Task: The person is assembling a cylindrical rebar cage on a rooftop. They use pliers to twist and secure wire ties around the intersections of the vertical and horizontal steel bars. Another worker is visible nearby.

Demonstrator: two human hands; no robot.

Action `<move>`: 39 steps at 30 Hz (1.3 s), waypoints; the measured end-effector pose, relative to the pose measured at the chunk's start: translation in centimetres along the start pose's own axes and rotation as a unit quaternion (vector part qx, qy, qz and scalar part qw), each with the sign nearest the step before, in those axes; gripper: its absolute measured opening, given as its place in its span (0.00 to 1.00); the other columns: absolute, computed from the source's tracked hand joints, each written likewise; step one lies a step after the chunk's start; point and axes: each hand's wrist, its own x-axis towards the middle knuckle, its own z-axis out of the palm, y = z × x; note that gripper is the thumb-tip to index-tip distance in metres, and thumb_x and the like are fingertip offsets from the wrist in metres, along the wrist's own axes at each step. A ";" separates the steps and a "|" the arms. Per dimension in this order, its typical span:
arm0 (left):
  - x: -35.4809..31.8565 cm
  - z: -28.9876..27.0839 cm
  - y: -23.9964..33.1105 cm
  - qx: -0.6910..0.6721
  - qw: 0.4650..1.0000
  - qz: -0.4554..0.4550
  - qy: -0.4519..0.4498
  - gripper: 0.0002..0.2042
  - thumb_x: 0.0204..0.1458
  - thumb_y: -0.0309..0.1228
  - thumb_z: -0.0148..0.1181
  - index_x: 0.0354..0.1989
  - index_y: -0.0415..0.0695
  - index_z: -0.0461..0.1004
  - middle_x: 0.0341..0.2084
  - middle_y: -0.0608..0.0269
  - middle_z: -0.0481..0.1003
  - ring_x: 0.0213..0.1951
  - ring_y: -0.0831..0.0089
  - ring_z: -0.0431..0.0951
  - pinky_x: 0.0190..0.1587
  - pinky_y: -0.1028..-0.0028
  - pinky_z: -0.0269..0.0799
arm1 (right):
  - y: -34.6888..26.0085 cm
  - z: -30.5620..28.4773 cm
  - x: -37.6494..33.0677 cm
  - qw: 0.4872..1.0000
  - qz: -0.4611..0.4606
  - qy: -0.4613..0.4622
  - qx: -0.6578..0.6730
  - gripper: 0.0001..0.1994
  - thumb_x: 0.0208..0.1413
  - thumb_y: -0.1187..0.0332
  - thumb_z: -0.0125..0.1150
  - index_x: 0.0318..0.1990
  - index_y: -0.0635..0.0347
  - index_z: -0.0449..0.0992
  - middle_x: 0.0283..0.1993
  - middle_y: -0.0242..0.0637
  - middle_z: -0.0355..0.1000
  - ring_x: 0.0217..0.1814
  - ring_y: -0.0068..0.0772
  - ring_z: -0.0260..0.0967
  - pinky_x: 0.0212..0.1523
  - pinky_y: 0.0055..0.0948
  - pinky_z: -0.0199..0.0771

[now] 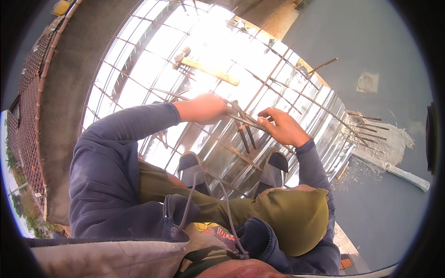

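Bent over a steel rod above the mesh, I have my left hand closed around it. My right hand is at the rod's other end, fingers curled and thumb close to the index finger; the rod runs under them. Between the two hands is a pair of pincers, jaws up by the rod, its dark handles with orange marks pointing down toward my feet. No hand grips the pincers. Beyond my left hand a hammer with a wooden handle lies on the mesh.
A rebar mesh covers shiny corrugated metal sheeting. My shoes stand on it. Rod ends stick out by rough concrete at the right, near a pale strip. A tiled roof lies at the left.
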 end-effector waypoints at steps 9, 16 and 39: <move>12.7 -3.0 5.9 0.028 0.998 0.035 0.033 0.12 0.65 0.40 0.61 0.49 0.48 0.83 0.38 0.58 0.81 0.35 0.52 0.84 0.38 0.55 0.81 | 13.2 1.3 -9.5 0.957 0.053 0.267 -0.101 0.08 0.65 0.60 0.65 0.42 0.54 0.81 0.32 0.37 0.75 0.37 0.45 0.73 0.42 0.43 0.60; 17.1 -1.1 4.3 0.104 0.994 0.002 0.039 0.11 0.64 0.34 0.63 0.52 0.47 0.82 0.41 0.62 0.79 0.34 0.59 0.85 0.36 0.60 0.82 | 24.0 -0.7 -16.7 0.926 0.087 0.340 -0.136 0.08 0.65 0.61 0.66 0.45 0.53 0.81 0.34 0.34 0.74 0.38 0.41 0.72 0.45 0.40 0.59; 25.6 6.5 9.2 0.077 0.978 -0.066 0.185 0.11 0.65 0.38 0.64 0.54 0.56 0.81 0.46 0.68 0.79 0.35 0.62 0.86 0.33 0.64 0.81 | 28.2 2.5 -13.9 0.846 0.151 0.488 -0.152 0.05 0.60 0.64 0.71 0.43 0.44 0.83 0.45 0.23 0.73 0.57 0.30 0.69 0.66 0.51 0.52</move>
